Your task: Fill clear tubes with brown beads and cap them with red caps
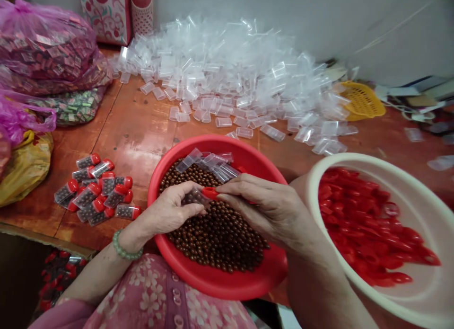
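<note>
Closest in, a pink flowered sleeve (149,296) and a green bead bracelet (125,248) lead up to the left hand (170,210), whose fingers are curled around a small clear tube (194,196) filled with brown beads, held just above the red bowl (227,281). The right hand (262,206) meets it from the other side, thumb and forefinger pinched on a red cap (210,192) that touches the tube's open end. Under both hands the bowl holds a heap of brown beads (220,239), with a few empty clear tubes (209,162) lying at its far edge. To the right, just beside the bowl, a white basin (418,201) holds loose red caps (362,225). To the left on the wooden table (135,125) lies a small cluster of filled tubes with red caps (95,189). Farther back a big pile of empty clear tubes (230,73) spreads across the table, with a yellow basket (363,101) at its right end. At the far left sit pink plastic bags (46,49) stuffed with small packets, and a yellow bag (24,168) lies below them.
</note>
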`<state>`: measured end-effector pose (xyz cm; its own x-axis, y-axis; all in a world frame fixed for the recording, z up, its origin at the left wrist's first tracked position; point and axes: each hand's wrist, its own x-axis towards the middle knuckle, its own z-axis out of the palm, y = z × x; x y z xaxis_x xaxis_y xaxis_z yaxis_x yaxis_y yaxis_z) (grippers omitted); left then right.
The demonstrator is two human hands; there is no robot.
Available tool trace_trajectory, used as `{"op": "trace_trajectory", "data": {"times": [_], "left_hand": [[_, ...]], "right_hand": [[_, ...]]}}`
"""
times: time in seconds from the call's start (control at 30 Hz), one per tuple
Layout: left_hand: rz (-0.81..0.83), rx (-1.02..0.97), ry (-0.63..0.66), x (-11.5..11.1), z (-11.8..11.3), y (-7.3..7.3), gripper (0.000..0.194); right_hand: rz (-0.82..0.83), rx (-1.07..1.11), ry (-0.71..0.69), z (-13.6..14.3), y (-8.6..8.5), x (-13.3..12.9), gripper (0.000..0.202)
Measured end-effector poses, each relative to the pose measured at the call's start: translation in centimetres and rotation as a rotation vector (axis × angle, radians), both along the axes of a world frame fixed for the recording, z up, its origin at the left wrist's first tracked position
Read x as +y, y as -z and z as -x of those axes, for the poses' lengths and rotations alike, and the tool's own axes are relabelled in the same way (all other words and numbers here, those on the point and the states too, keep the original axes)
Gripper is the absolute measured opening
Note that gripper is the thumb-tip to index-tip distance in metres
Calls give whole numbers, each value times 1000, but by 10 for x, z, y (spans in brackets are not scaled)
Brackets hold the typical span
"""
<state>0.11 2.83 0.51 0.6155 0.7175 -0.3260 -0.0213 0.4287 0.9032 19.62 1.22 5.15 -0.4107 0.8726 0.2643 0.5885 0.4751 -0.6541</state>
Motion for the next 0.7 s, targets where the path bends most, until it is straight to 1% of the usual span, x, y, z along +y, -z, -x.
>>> {"op": "trace_trajectory", "data": {"times": [0.13,0.23,0.37,0.5,0.6,0.7], "left_hand": [[135,-104,-18,2,1,-3,31],[170,-172,-10,2,2,-1,39],[195,-243,-6,1,3,5,49],[194,-283,-14,1,4,9,50],[210,-296,-19,2,4,7,47],[210,-308,-19,2,4,5,46]], "right_hand": [[30,-31,47,-10,-3,-4,9],[35,-30,76,-14,-2,-6,8],[16,-19,91,-13,0,-6,7],[19,-7,97,-18,1,-7,7],[51,43,179,-20,5,-9,6],[74,162,280,-12,15,-10,8]]}}
